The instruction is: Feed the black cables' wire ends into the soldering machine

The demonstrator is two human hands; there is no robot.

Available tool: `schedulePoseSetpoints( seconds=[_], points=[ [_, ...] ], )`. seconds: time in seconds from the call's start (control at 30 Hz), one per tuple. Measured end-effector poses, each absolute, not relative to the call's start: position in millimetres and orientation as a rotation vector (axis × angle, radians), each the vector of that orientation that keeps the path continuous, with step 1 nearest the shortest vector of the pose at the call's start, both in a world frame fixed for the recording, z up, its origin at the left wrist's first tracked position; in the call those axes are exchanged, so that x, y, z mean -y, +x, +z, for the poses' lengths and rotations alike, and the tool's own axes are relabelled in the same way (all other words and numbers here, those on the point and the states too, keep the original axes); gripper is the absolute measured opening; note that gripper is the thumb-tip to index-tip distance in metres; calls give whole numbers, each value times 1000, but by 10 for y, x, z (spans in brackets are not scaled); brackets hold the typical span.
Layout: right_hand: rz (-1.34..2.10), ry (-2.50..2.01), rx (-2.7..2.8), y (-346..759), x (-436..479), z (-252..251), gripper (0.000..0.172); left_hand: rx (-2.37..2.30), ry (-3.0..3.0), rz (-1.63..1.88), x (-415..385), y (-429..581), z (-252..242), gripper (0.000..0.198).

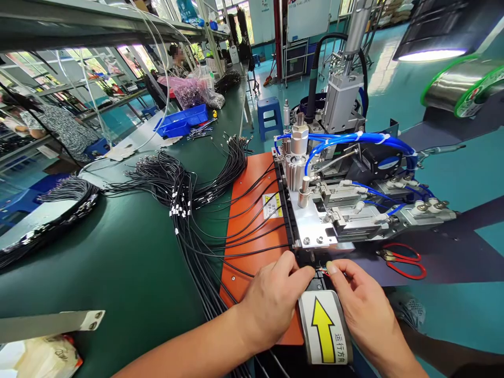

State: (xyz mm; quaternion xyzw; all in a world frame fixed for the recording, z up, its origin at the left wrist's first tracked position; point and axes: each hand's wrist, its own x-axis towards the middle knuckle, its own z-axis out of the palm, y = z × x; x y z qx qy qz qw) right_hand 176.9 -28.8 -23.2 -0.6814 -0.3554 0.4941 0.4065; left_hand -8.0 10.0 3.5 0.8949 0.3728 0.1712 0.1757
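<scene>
My left hand (271, 299) and my right hand (362, 304) meet at the front of a small machine (331, 210), both pinched on the end of a thin black cable (319, 270) whose red and coloured wires show between my fingertips. The cable end lies over a black slot just above a plate with a yellow arrow (325, 328). Several black cables (244, 226) run from the machine's edge across an orange mat (252, 231) to the left.
Bundles of black cables (173, 184) spread over the green bench (118, 262). Red-handled scissors (405, 260) lie right of the machine. A blue tray (181, 121) and a blue stool (270, 113) stand farther back. People sit at the left.
</scene>
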Motion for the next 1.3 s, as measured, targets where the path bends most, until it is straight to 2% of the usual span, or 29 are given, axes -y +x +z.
schedulePoseSetpoints(
  seconds=[0.23, 0.4, 0.63, 0.77, 1.0, 1.3],
  points=[
    [1318, -1639, 868, 1790, 286, -262, 45, -1087, 2640, 426, -109, -82, 91, 23],
    [1209, -1789, 934, 1906, 371, -244, 50, -1064, 2672, 437, -118, -82, 113, 23],
    [1315, -1826, 983, 1951, 415, -271, 55, -1095, 2723, 542, -104, -55, 90, 21],
    [1193, -1838, 1115, 1924, 397, -287, 46, -1045, 2730, 579, -104, -77, 82, 23],
    [841, -1748, 1503, 1972, 336, -289, 29, -1018, 2769, 446, -93, -102, 120, 26],
    [681, -1652, 1649, 1982, 296, -340, 26, -1019, 2789, 492, -91, -99, 119, 28]
  ],
)
